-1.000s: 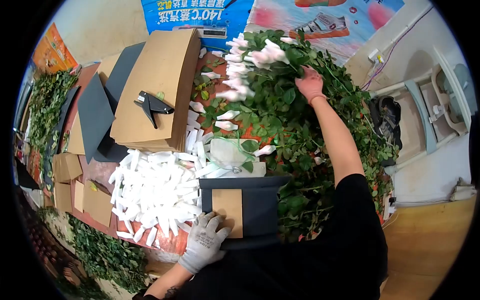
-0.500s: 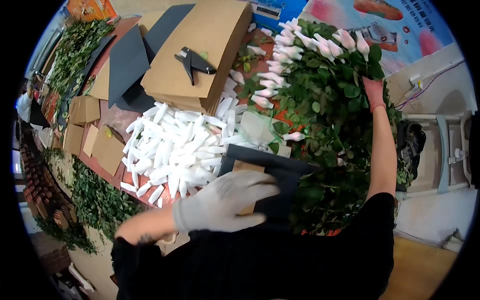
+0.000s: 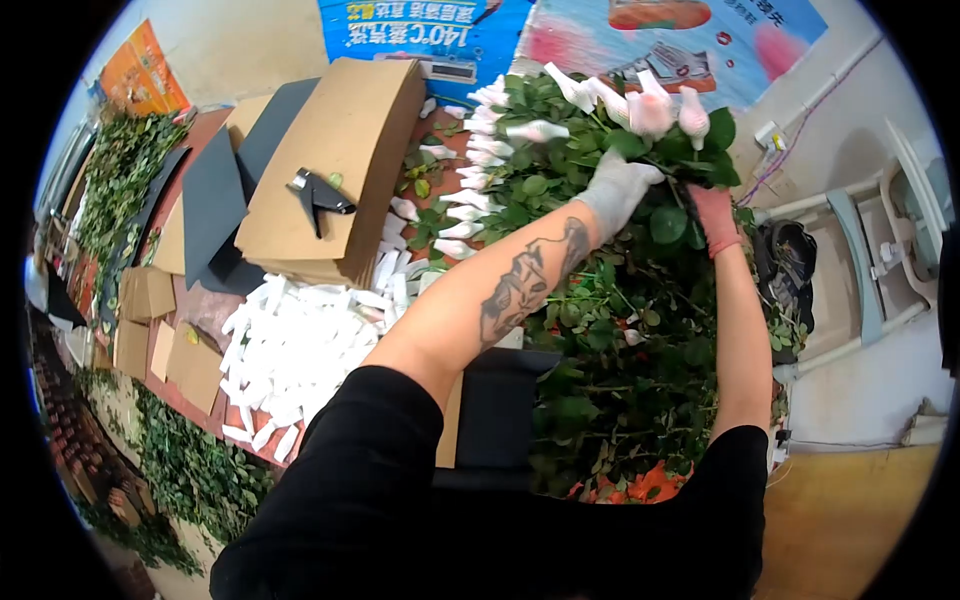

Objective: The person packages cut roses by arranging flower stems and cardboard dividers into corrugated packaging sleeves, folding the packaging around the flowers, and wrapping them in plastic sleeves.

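Note:
In a pink glove, my right hand (image 3: 714, 215) is wrapped round the leafy stems of a few roses at the upper right. Their pale pink heads, such as this rose (image 3: 692, 118), are sleeved in white netting and rise above the hand. My left hand (image 3: 615, 190), in a light grey glove, is beside it, closed among the stems and leaves below the heads; its fingertips are partly hidden by foliage. More netted roses (image 3: 487, 150) lie in a row to the left, heads pointing left. Dark green stems and leaves (image 3: 620, 370) fill the space beneath my arms.
White foam-net sleeves (image 3: 300, 340) are heaped at left centre. Behind them stands a cardboard stack (image 3: 330, 150) with a black-handled tool (image 3: 318, 198) on top. Black sheets (image 3: 215, 190) lean beside it. A pale plastic frame (image 3: 845, 270) with dark shoes stands at right.
My left hand has swung from above the black board near my body up and right to the roses by my right hand. My right hand keeps its hold; the view has shifted.

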Demonstrator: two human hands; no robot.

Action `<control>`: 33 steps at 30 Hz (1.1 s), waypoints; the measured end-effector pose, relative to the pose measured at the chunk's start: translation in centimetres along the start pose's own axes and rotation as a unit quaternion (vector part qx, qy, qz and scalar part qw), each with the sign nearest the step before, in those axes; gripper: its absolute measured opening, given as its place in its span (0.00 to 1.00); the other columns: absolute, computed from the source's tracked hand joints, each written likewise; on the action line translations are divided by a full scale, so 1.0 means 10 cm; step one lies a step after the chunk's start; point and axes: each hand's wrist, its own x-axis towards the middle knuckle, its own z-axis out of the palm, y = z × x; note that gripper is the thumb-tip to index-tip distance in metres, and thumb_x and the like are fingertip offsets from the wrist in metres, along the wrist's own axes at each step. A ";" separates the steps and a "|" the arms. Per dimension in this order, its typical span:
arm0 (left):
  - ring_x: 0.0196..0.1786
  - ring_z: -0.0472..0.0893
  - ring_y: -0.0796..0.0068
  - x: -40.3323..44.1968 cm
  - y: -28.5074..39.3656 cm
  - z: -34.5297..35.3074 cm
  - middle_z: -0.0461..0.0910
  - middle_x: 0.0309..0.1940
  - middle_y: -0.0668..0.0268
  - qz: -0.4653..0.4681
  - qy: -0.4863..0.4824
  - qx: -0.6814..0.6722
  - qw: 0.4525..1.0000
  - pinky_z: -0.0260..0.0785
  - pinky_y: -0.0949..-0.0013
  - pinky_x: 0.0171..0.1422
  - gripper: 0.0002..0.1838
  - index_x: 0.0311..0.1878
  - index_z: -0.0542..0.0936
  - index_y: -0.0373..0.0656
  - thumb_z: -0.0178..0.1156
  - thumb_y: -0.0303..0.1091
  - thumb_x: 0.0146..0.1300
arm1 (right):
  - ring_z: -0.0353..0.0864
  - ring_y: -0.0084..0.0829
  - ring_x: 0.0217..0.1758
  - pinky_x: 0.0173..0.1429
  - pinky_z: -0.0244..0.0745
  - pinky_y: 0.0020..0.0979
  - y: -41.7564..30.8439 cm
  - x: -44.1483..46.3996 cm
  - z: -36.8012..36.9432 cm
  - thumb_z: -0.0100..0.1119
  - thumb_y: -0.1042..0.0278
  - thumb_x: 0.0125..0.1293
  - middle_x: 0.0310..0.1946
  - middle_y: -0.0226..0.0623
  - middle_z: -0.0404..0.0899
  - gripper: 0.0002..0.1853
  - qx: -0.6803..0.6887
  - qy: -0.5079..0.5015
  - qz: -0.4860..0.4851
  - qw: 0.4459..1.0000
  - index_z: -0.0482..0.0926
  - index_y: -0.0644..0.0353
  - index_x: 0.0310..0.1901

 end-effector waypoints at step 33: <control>0.49 0.80 0.53 0.49 -0.80 -0.66 0.80 0.47 0.50 0.088 -0.326 0.751 0.568 0.72 0.60 0.53 0.20 0.47 0.81 0.39 0.54 0.39 0.54 | 0.75 0.32 0.52 0.58 0.71 0.36 -0.73 -0.40 0.25 0.55 0.65 0.64 0.46 0.34 0.77 0.17 0.480 0.216 0.088 0.845 0.73 0.57 0.54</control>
